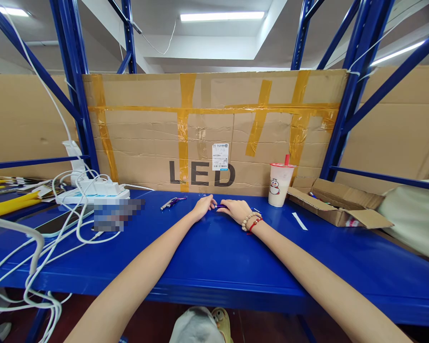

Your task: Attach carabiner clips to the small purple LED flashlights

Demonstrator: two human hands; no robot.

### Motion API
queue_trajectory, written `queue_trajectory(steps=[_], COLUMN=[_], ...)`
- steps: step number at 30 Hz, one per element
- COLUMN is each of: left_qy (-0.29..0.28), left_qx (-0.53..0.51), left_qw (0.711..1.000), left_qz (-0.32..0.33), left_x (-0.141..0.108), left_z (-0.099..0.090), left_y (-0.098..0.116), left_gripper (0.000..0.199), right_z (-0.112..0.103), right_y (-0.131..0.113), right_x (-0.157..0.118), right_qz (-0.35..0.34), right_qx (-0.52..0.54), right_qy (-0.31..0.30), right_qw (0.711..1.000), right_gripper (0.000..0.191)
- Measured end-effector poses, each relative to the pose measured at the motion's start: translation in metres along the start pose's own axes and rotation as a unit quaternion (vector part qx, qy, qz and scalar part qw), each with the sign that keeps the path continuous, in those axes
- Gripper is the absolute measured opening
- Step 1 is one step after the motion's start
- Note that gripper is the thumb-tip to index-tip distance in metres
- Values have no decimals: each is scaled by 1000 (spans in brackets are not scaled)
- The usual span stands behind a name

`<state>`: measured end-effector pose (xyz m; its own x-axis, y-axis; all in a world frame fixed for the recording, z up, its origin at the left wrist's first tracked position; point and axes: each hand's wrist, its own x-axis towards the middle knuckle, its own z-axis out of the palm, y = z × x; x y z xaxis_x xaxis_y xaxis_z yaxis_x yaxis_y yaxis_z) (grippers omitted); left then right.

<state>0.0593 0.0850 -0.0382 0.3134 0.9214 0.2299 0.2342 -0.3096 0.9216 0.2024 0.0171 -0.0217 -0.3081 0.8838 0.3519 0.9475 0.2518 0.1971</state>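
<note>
Near the back of the blue shelf, my left hand point(203, 208) and my right hand point(236, 210) are close together. A short length of a slim purple pen point(220, 206) shows between them, its right side pinched in my right fingers. My left fingers are closed at its left end; what lies inside them is hidden. To the left of my hands lie several pens point(173, 202), silver and purple, side by side. A small thin piece point(257, 210) rests just beyond my right wrist, too small to name.
A lidded cup with a red straw point(280, 185) stands right of my hands, near a white strip point(299, 221) and an open cardboard box point(338, 209). White cables point(80, 214), a power strip point(103, 190) and a phone point(62, 221) crowd the left. Cardboard point(146, 143) closes the back.
</note>
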Motion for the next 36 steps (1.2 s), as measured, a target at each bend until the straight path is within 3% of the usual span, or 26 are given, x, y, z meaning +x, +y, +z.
queue_trajectory(steps=[36], left_qy=[-5], left_qx=[11], left_qw=[1000], left_qz=[3], left_x=[2], left_z=[-1], left_y=[-5], left_gripper=[35], right_z=[1], right_y=[-3], right_x=[-2], right_qz=[17], right_qx=[-4], right_qy=[14], right_qw=[1000], right_gripper=[35])
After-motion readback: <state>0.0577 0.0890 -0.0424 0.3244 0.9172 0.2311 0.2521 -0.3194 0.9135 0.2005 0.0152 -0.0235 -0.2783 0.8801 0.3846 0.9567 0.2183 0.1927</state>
